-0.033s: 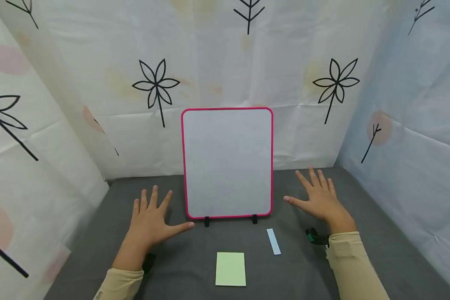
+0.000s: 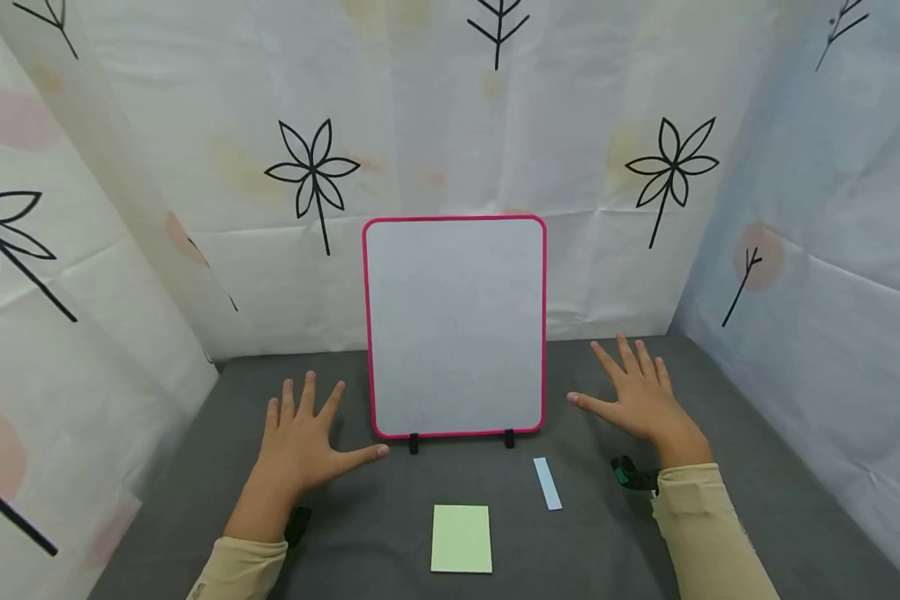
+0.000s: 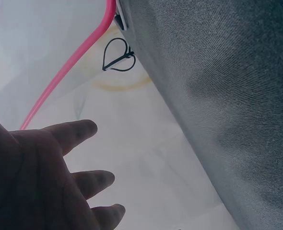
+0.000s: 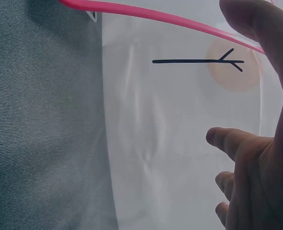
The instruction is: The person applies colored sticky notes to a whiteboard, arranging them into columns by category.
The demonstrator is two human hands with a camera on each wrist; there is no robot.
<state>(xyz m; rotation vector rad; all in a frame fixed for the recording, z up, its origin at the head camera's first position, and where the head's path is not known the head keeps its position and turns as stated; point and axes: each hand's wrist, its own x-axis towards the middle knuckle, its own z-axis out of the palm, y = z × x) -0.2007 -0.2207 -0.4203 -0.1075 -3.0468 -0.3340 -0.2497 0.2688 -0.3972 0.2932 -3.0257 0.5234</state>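
Zero grip: left hand (image 2: 296, 450), right hand (image 2: 645, 404), fingers spread, flank board (image 2: 456, 325) near back edge of table (image 2: 729, 437). Thin strip (image 2: 547, 483) probably lifts best pinched by long sides.

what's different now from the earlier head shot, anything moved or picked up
Nothing has visibly moved, and nothing was taken hold of or let go. The left hand and right hand stay spread and hold nothing; the pink-framed board, pale green pad and light blue strip are where they were.
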